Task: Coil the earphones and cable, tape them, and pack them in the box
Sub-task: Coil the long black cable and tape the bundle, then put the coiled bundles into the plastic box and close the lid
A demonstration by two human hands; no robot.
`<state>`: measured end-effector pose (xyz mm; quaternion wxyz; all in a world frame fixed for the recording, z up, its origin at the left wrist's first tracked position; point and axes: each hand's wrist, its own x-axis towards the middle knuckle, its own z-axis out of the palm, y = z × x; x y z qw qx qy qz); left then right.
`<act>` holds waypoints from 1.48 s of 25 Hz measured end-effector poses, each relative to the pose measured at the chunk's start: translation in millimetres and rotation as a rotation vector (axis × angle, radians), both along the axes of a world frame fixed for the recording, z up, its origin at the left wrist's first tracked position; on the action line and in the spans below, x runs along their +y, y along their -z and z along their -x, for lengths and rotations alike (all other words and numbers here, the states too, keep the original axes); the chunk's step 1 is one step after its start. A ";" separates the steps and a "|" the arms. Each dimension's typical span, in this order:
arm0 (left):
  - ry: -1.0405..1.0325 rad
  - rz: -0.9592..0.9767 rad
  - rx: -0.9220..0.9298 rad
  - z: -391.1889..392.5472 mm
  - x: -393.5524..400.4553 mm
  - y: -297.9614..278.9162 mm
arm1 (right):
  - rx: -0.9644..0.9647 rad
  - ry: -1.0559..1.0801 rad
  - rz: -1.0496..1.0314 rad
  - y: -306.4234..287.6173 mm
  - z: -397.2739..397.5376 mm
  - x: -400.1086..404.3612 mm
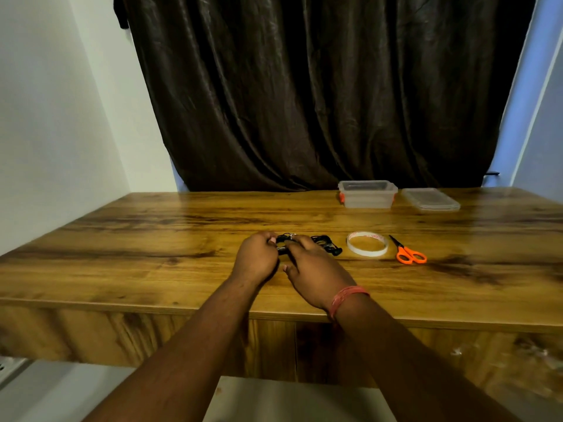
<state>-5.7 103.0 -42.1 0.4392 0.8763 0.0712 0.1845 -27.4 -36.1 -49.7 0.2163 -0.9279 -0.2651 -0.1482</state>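
A person's two bare forearms reach up from the bottom of the frame to a wooden bench [152, 239] that spans the middle of the picture. Both hands meet just left of center on a bundle of black earphones [326, 243] and cable lying on the bench.

The left hand [256, 260] has its fingers curled in a narrow grip on the left end of the black bundle. The right hand [310, 269] lies over the middle of the bundle, fingers bent down onto it — whether they pinch the cable or only press on it cannot be told. A red thread band [347, 298] circles the right wrist. Loose black loops and an earbud stick out to the right of the right hand, resting on the wood.

Just right of the earphones lies a flat roll of white tape [367, 254], and beside that a small pair of scissors [408, 254] with orange handles, blades pointing toward the upper left.

Farther back, at the bench's far edge right of center, stands a clear plastic box [367, 201] with orange clips — open, with its clear lid [431, 200] lying flat just to its right.

A dark brown curtain [304, 102] fills the upper middle of the frame, with pale walls either side.
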 end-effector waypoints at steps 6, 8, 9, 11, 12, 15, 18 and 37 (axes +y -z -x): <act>-0.097 0.434 -0.047 10.1 7.1 -3.2 | -0.038 -0.032 -0.123 -8.1 15.7 -11.4; -0.098 0.479 -0.043 11.0 9.0 -4.1 | 0.001 -0.064 -0.050 -8.6 20.2 -11.2; -0.090 0.476 -0.044 12.0 9.4 -4.7 | 0.015 -0.077 -0.023 -9.2 22.8 -10.4; -0.072 0.494 -0.056 11.5 8.2 -5.5 | 0.028 -0.093 0.010 -11.1 23.1 -10.4; -0.065 0.516 -0.062 11.6 7.9 -4.4 | 0.041 -0.106 0.024 -12.1 20.8 -10.2; -0.051 0.558 -0.055 4.2 11.2 4.5 | 0.058 -0.075 0.112 -0.4 11.2 -3.0; -0.059 0.471 -0.005 1.8 14.6 13.4 | -0.056 -0.009 0.107 14.0 5.9 3.8; 0.236 -0.859 0.280 -9.5 9.6 -81.0 | 0.600 0.028 -0.215 -81.7 -48.3 -70.2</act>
